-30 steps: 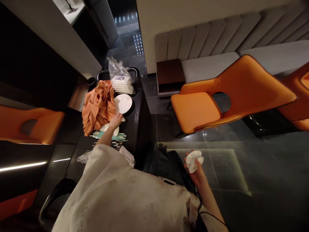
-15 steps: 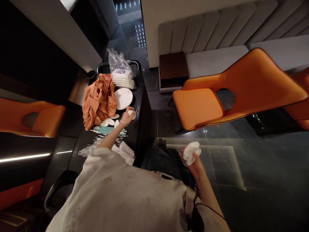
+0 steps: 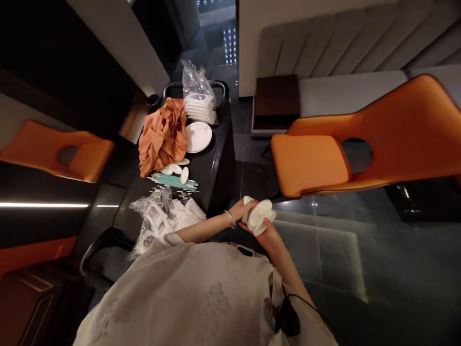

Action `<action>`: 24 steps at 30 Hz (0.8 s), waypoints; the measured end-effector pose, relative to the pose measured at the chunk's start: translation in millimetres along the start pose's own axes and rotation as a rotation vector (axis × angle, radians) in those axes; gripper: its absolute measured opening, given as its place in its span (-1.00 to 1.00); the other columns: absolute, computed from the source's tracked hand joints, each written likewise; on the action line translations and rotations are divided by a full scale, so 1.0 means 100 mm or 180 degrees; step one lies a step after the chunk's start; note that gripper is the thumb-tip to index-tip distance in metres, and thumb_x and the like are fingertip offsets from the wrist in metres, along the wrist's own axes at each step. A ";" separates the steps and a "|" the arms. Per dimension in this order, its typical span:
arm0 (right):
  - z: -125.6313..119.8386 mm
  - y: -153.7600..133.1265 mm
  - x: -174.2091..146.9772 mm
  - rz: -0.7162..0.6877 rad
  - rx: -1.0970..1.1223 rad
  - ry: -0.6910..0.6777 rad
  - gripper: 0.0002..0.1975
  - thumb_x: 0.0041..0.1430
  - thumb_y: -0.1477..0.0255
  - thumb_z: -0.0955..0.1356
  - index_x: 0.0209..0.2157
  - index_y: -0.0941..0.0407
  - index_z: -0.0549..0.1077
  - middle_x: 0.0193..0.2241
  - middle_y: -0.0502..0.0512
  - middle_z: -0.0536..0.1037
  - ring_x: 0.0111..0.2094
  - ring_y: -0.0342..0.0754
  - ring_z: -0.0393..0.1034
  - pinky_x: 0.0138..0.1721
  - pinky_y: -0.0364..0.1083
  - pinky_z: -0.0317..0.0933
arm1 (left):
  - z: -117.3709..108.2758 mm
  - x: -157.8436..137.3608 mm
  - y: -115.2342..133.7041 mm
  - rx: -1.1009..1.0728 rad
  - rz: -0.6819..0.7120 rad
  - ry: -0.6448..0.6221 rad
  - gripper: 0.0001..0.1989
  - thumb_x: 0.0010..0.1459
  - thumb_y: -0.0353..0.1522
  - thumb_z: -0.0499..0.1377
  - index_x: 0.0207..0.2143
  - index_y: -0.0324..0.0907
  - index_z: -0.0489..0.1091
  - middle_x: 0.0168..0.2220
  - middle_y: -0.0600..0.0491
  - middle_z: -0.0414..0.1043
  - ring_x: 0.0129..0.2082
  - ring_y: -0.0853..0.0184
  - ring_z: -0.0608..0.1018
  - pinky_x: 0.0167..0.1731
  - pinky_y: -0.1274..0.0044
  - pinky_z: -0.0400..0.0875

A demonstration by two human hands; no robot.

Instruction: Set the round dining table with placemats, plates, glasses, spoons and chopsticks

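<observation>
In front of my body, my right hand (image 3: 265,234) grips several small white dishes (image 3: 260,216), fanned over one another. My left hand (image 3: 241,210), with bracelets at the wrist, meets it from the left, its fingers closed around a small white piece (image 3: 247,201). The dishes partly hide the left fingertips. Similar small white oval dishes (image 3: 184,175) lie on the black cart (image 3: 212,168) to the left, beside teal-and-white sticks (image 3: 173,180).
Also on the cart are a crumpled orange cloth (image 3: 163,137), white plates (image 3: 199,137), bagged white packets (image 3: 200,106) and more packets (image 3: 158,218) in clear plastic. An orange chair (image 3: 309,161) stands to the right, before a grey bench (image 3: 353,91).
My left hand has come away from the cart, rightward and toward me, bringing the small white piece to my right hand. The right hand with its dishes has shifted left.
</observation>
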State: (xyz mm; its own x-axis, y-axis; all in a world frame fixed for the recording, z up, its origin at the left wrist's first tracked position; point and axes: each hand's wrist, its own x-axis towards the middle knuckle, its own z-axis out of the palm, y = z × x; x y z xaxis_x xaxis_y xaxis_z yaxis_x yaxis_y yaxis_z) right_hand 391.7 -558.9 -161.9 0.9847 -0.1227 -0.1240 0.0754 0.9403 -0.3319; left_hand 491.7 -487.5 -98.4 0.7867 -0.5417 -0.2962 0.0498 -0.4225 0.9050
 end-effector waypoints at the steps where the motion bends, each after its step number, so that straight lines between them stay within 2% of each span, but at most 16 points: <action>1: 0.00 0.01 0.00 0.0024 -0.0039 -0.0024 -0.36 -0.23 0.23 0.56 -0.03 -0.02 0.43 0.00 0.09 0.52 0.00 0.11 0.43 -0.04 0.14 0.42 | 0.00 -0.04 -0.02 0.0206 0.0239 0.0063 -0.64 0.13 -0.14 0.14 -0.19 -0.25 0.43 -0.23 -0.07 0.49 -0.16 0.23 0.51 -0.06 0.39 0.39; 3: 0.00 0.02 0.01 0.0116 -0.0103 -0.0089 -0.40 -0.26 0.26 0.57 -0.08 -0.02 0.46 -0.05 0.07 0.55 -0.08 0.08 0.47 -0.08 0.12 0.43 | -0.01 -0.12 -0.04 0.0719 0.0758 0.0171 -0.56 0.15 -0.08 0.13 -0.08 -0.21 0.41 -0.05 -0.13 0.44 0.03 0.16 0.44 0.12 0.32 0.27; 5: -0.01 0.02 0.01 0.0202 -0.0167 -0.0121 -0.43 -0.27 0.28 0.58 -0.13 -0.01 0.48 -0.15 0.05 0.58 -0.20 0.04 0.50 -0.14 0.09 0.45 | -0.06 -0.21 -0.02 0.1170 0.1116 0.0033 -0.52 0.16 -0.07 0.12 -0.02 -0.22 0.39 0.10 -0.17 0.35 0.14 0.12 0.37 0.21 0.29 0.16; 8: -0.02 -0.03 0.01 0.0187 -0.0217 -0.0259 -0.41 -0.32 0.30 0.58 -0.14 0.01 0.49 -0.20 0.05 0.59 -0.28 0.02 0.50 -0.29 0.02 0.46 | -0.25 -0.27 0.05 0.1355 0.1351 -0.0625 -0.49 0.24 -0.11 0.05 0.10 -0.25 0.32 0.16 -0.18 0.31 0.13 0.16 0.39 0.19 0.32 0.22; 9: -0.01 -0.05 -0.01 0.0163 -0.0233 -0.0328 -0.39 -0.35 0.30 0.58 -0.13 0.02 0.50 -0.18 0.08 0.59 -0.27 0.03 0.50 -0.35 0.00 0.45 | -0.37 -0.27 0.09 0.1382 0.1373 -0.0721 -0.49 0.26 -0.12 0.02 0.13 -0.24 0.30 0.15 -0.16 0.33 0.11 0.19 0.42 0.16 0.35 0.26; 10: -0.01 -0.08 -0.02 0.0144 -0.0252 -0.0381 -0.37 -0.37 0.29 0.58 -0.13 0.02 0.50 -0.16 0.12 0.58 -0.25 0.06 0.50 -0.39 -0.01 0.43 | -0.53 -0.25 0.13 0.1490 0.1370 -0.0636 -0.51 0.27 -0.14 0.01 0.13 -0.22 0.30 0.12 -0.13 0.36 0.09 0.21 0.44 0.14 0.37 0.28; 11: 0.00 -0.10 -0.04 0.0127 -0.0279 -0.0405 -0.36 -0.38 0.29 0.58 -0.13 0.03 0.50 -0.14 0.15 0.57 -0.23 0.09 0.50 -0.43 -0.02 0.40 | -0.72 -0.20 0.17 0.1702 0.1333 -0.0346 -0.54 0.27 -0.15 0.02 0.11 -0.20 0.32 0.08 -0.11 0.40 0.07 0.22 0.44 0.14 0.37 0.28; 13: 0.02 -0.16 -0.09 0.0088 -0.0341 -0.0380 -0.36 -0.40 0.26 0.58 -0.14 0.03 0.52 -0.12 0.20 0.56 -0.19 0.14 0.49 -0.46 -0.03 0.38 | -1.18 -0.07 0.22 0.2373 0.1054 0.0728 -0.60 0.22 -0.20 0.10 0.03 -0.21 0.38 0.04 -0.13 0.41 0.09 0.17 0.41 0.18 0.33 0.23; 15: 0.03 -0.21 -0.13 0.0024 -0.0373 -0.0350 -0.35 -0.41 0.22 0.58 -0.14 0.01 0.53 -0.07 0.21 0.54 -0.15 0.14 0.48 -0.46 -0.03 0.37 | -1.66 0.10 0.24 0.3005 0.0308 0.1994 -0.52 0.16 -0.27 0.17 0.10 -0.27 0.32 0.14 -0.24 0.28 0.17 0.01 0.31 0.17 0.21 0.20; 17: 0.03 -0.24 -0.16 -0.0025 -0.0393 -0.0357 -0.31 -0.44 0.17 0.58 -0.13 0.00 0.53 -0.02 0.19 0.52 -0.15 0.12 0.47 -0.47 -0.04 0.36 | -2.06 0.27 0.21 0.3233 -0.0580 0.2656 -0.35 0.11 -0.29 0.21 0.23 -0.27 0.16 0.28 -0.31 0.03 0.25 -0.15 0.17 0.13 0.08 0.21; 19: 0.01 -0.26 -0.17 -0.0057 -0.0423 -0.0334 -0.26 -0.46 0.12 0.59 -0.10 -0.01 0.53 0.00 0.17 0.51 -0.16 0.11 0.47 -0.48 -0.05 0.36 | -2.33 0.41 0.15 0.3152 -0.1236 0.2786 -0.19 0.08 -0.28 0.24 0.32 -0.21 -0.01 0.37 -0.31 -0.23 0.30 -0.25 0.04 0.09 0.00 0.21; 21: -0.03 -0.27 -0.17 -0.0071 -0.0463 -0.0271 -0.24 -0.45 0.10 0.58 -0.08 -0.01 0.52 0.01 0.17 0.50 -0.13 0.13 0.46 -0.48 -0.05 0.36 | -2.46 0.52 0.09 0.3007 -0.1529 0.2739 -0.12 0.07 -0.26 0.26 0.36 -0.16 -0.11 0.39 -0.30 -0.40 0.31 -0.28 -0.01 0.08 -0.01 0.21; 24: -0.11 -0.28 -0.16 -0.0057 -0.0484 -0.0336 -0.23 -0.41 0.11 0.59 -0.04 -0.04 0.49 0.08 0.15 0.45 -0.05 0.16 0.43 -0.45 -0.05 0.36 | -2.54 0.64 0.05 0.2992 -0.1606 0.2861 -0.12 0.03 -0.27 0.30 0.33 -0.18 -0.05 0.38 -0.33 -0.36 0.27 -0.27 0.12 0.08 0.06 0.25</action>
State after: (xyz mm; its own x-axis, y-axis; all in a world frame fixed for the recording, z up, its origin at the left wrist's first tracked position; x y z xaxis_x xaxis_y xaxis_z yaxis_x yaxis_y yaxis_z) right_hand 372.3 -586.7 -161.4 0.9950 -0.0973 -0.0206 0.0761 0.8785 -0.4716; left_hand 698.3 -339.9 -35.7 0.9466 0.3085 0.0942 0.2977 -0.9480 0.1129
